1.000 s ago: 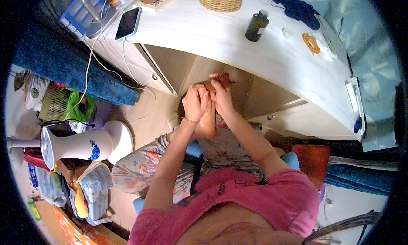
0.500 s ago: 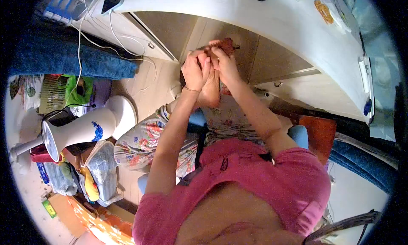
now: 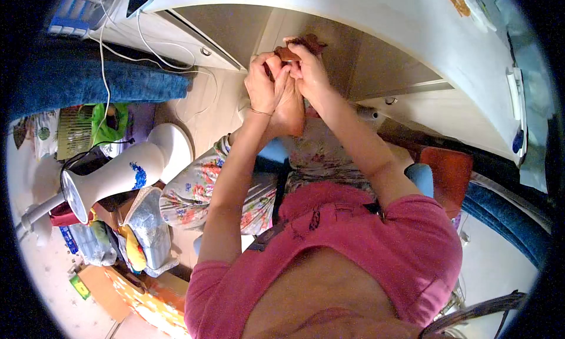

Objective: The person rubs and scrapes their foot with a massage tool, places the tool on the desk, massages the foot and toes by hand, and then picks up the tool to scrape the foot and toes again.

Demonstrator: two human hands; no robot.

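A bare foot (image 3: 289, 116) is raised in front of me, toes pointing away. At its toes is a reddish-brown soft cloth, apparently a sock (image 3: 311, 43), bunched up with a loose end beyond my fingers. My left hand (image 3: 262, 83) is closed at the left side of the toes, fingers curled over an edge of the sock, with the thumb lying along the foot. On the other side my right hand (image 3: 308, 71) pinches the sock between thumb and fingers. The toes are mostly hidden behind both hands.
A white curved desk (image 3: 353, 30) arches over the far side, with white cables (image 3: 138, 42) hanging at its left. To the left stand a white pedestal with a blue pattern (image 3: 118, 174) and piled clothes and bags (image 3: 156, 233). Floral trousers (image 3: 197, 195) cover my legs.
The view has shifted slightly. My right thumb and fingers have closed over the sock at the toes, and more of the sock's edge shows between my hands.
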